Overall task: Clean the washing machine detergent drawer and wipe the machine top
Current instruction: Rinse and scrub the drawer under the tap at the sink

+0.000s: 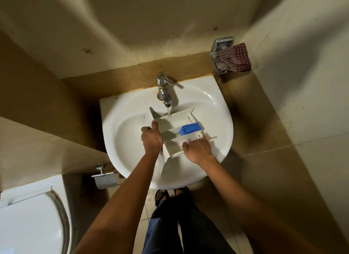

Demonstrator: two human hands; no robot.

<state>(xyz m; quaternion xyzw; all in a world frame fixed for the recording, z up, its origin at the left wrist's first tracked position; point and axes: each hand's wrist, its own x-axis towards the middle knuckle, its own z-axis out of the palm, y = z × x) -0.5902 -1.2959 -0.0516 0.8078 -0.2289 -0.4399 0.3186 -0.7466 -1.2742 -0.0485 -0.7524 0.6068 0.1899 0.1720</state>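
Note:
A white detergent drawer (175,129) with a blue insert (190,128) sits tilted over the white sink (217,110). Water runs from the chrome tap (164,91) into the drawer's far compartment. My left hand (151,137) grips the drawer's left end, thumb up along its wall. My right hand (198,148) holds the near right side, fingers curled over the edge.
A red checked cloth (234,59) lies in a metal soap holder (219,51) on the wall at the back right. A toilet (32,221) stands at the lower left, with a paper holder (104,178) beside it. My sandalled feet (161,196) stand under the sink.

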